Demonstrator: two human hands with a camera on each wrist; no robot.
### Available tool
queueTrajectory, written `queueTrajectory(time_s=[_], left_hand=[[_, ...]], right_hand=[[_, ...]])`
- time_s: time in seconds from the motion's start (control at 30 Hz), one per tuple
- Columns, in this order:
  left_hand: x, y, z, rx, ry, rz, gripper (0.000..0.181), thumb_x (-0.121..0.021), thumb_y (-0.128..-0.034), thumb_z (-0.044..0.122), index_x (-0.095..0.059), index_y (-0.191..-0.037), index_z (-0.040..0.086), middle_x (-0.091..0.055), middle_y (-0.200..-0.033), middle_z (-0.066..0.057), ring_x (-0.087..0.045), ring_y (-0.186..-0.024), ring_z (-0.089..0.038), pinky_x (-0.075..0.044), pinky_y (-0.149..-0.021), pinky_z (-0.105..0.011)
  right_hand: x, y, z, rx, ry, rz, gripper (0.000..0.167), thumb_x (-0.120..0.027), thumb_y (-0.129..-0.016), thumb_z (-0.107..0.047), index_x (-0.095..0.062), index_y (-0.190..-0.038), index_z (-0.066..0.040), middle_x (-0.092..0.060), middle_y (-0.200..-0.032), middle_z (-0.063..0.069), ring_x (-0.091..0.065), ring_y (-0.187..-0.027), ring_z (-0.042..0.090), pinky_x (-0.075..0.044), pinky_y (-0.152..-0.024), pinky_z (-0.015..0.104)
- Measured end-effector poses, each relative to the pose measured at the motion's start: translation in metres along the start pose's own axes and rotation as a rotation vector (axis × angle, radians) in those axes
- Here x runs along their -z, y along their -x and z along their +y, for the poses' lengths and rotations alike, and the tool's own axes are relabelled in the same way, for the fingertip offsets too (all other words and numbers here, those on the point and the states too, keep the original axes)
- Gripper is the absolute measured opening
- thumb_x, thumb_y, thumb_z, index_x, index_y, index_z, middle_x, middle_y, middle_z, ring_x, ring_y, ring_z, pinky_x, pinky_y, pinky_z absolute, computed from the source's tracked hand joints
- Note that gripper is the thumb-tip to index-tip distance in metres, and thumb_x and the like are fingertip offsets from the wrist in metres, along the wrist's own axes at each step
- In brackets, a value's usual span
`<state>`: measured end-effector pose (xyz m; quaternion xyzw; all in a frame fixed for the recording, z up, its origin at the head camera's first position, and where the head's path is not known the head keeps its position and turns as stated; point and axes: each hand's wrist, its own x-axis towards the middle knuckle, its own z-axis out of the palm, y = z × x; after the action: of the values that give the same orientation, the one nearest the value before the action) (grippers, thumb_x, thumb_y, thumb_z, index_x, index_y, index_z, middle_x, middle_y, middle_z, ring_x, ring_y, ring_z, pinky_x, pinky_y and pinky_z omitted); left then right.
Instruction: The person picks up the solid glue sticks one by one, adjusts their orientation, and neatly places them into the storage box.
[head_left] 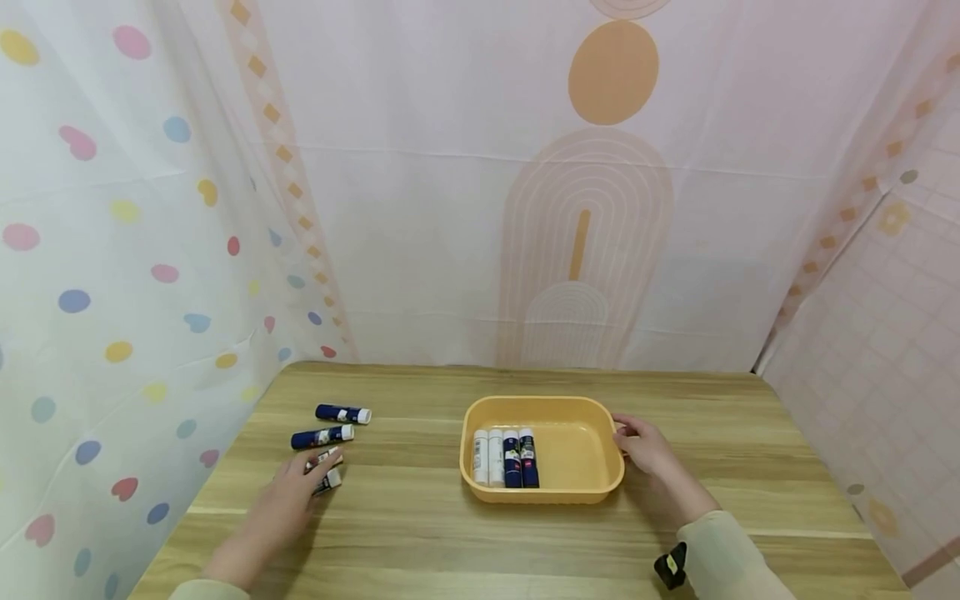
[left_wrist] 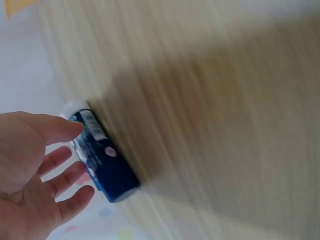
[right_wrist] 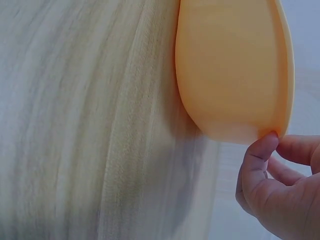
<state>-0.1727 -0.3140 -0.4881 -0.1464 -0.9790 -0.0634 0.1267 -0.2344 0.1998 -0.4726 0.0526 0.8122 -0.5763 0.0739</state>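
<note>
My left hand point(head_left: 279, 498) is at the left of the table, over two glue sticks point(head_left: 333, 478) that it partly hides. In the left wrist view its thumb and loosely bent fingers point(left_wrist: 70, 177) stand spread beside a dark blue glue stick point(left_wrist: 112, 172) with a white cap; whether they touch it is unclear. Two more blue glue sticks point(head_left: 322, 436) lie just beyond. My right hand point(head_left: 648, 447) pinches the right rim of a yellow plastic tray point(head_left: 577, 458). Along the tray's left side lie two white glue sticks point(head_left: 488, 458) and two blue ones point(head_left: 521, 458), side by side.
The wooden table point(head_left: 405, 533) carries the tray near its middle. Patterned curtains point(head_left: 420, 250) hang behind it and on both sides. A black device point(head_left: 671, 567) is strapped at my right wrist.
</note>
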Motion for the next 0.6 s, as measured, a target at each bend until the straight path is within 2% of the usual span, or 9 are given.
queueTrajectory(time_s=[0.17, 0.23, 0.47, 0.6], left_hand=[[-0.0012, 0.0035, -0.0047, 0.002, -0.048, -0.095, 0.064, -0.074, -0.0746, -0.002, -0.055, -0.133, 0.017, -0.055, -0.114, -0.023, -0.056, -0.088, -0.034, -0.052, -0.061, -0.043], [-0.002, 0.0035, -0.0052, -0.001, -0.06, -0.114, 0.064, -0.072, -0.0745, -0.004, -0.056, -0.132, 0.018, -0.056, -0.113, -0.023, -0.056, -0.087, -0.033, -0.052, -0.06, -0.043], [-0.0042, 0.0022, -0.0064, -0.084, -0.099, -0.081, 0.063, -0.068, -0.0717, -0.013, -0.063, -0.122, 0.025, -0.055, -0.108, -0.02, -0.056, -0.088, -0.034, -0.052, -0.067, -0.048], [-0.0043, 0.0011, -0.0063, -0.09, -0.069, -0.089, 0.069, -0.065, -0.0685, -0.02, -0.063, -0.122, 0.023, -0.055, -0.107, -0.02, -0.056, -0.091, -0.036, -0.052, -0.072, -0.05]], right_hand=[[0.0013, 0.0002, 0.0014, 0.02, -0.022, -0.012, 0.041, -0.049, -0.094, -0.004, -0.046, -0.135, 0.004, -0.05, -0.099, 0.009, -0.054, -0.08, 0.016, -0.048, -0.065, 0.026], [0.002, 0.0004, 0.0017, 0.028, -0.019, -0.016, 0.041, -0.048, -0.095, -0.005, -0.046, -0.135, 0.003, -0.05, -0.098, 0.009, -0.054, -0.08, 0.016, -0.048, -0.065, 0.026], [0.0003, -0.0011, 0.0029, -0.007, -0.003, 0.005, 0.041, -0.048, -0.095, -0.003, -0.046, -0.135, 0.003, -0.05, -0.102, 0.011, -0.055, -0.082, 0.018, -0.049, -0.067, 0.028], [0.0003, -0.0012, 0.0027, -0.017, -0.003, 0.006, 0.041, -0.048, -0.096, -0.003, -0.044, -0.136, 0.003, -0.05, -0.101, 0.011, -0.055, -0.082, 0.018, -0.049, -0.067, 0.029]])
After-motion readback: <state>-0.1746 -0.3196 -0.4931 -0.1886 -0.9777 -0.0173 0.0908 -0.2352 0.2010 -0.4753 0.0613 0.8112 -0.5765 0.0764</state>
